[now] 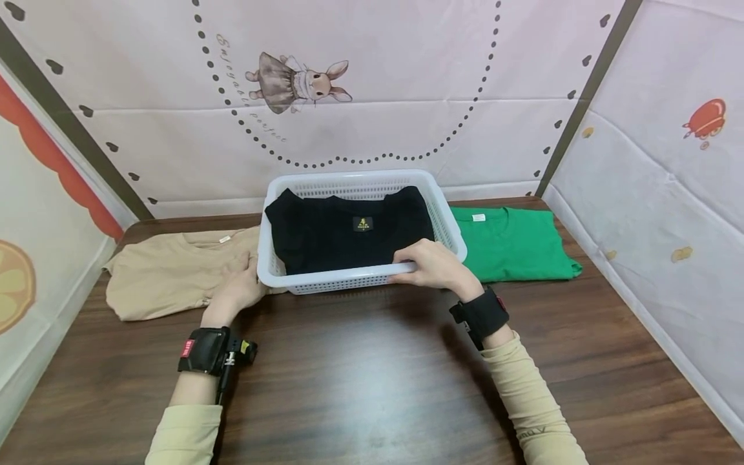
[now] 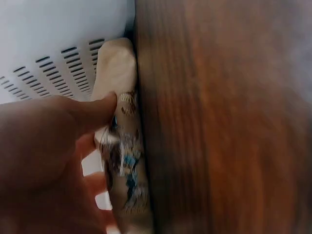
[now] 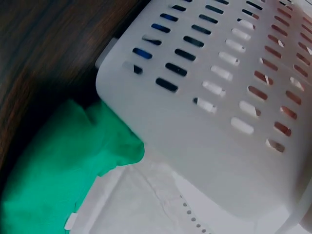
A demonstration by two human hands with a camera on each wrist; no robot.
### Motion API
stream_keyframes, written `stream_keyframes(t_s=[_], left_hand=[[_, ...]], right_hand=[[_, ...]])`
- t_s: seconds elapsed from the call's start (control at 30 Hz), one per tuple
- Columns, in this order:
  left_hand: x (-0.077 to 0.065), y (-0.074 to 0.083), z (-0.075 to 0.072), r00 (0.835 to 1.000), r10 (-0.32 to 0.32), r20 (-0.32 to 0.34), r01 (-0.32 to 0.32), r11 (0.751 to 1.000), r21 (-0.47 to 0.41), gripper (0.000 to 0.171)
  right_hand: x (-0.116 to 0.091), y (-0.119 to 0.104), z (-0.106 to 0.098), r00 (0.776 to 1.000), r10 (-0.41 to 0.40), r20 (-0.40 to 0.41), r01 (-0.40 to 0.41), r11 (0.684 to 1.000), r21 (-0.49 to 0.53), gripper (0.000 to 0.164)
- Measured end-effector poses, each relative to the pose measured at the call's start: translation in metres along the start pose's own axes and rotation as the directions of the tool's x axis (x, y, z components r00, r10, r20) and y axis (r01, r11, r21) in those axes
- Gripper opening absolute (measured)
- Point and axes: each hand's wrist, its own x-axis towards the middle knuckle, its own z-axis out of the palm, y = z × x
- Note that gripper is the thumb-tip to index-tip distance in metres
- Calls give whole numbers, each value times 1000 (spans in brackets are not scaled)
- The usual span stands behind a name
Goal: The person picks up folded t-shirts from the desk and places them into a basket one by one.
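A white plastic basket [image 1: 337, 276] with slotted walls stands at the back middle of the table, tilted slightly. A folded black T-shirt [image 1: 325, 236] with a neck label lies in it. My right hand [image 1: 433, 263] grips the basket's front rim near its right corner; the right wrist view shows the basket's slotted wall [image 3: 195, 126]. Against the basket's left side, my left hand [image 1: 239, 287] holds the front right part of a folded beige T-shirt [image 1: 168, 274]. In the left wrist view, the thumb lies on the shirt's printed folded edge [image 2: 127, 161], with the other fingers partly hidden behind it.
A folded green T-shirt [image 1: 514, 245] lies right of the basket, partly hidden by it. The dark wooden table [image 1: 360, 381] reaches forward to the printed cloth wall [image 1: 395, 129] at the back, with similar walls on both sides.
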Motion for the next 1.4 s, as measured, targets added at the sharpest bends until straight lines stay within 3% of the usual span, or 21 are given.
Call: stream_keyframes(t_s=[0.1,0.23,0.47,0.63,0.77,1.0,1.4], left_hand=[[-6,1,0,1000,-8,29,8,1000,11,71],[-16,4,2,1000,22,18,-23,999,48,72],[-37,11,9,991,113,-73,-100,980,170,69],[-60,21,15,980,156,-123,-124,965,232,69],[-79,36,24,984,147,-100,-114,954,277,60],[-108,59,36,999,36,-8,-32,956,292,47],[-135,78,52,997,76,-32,-59,926,373,43]], right_hand=[[1,-1,1,1000,27,2,-27,999,-36,13],[1,-1,2,998,52,20,-51,996,-75,14],[1,-1,2,998,51,26,-49,996,-71,14],[2,-2,2,998,48,31,-45,996,-80,14],[1,-3,2,998,50,33,-47,995,-88,16],[1,-4,1,998,48,31,-45,994,-99,20],[1,-4,1,997,69,42,-65,994,-93,16]])
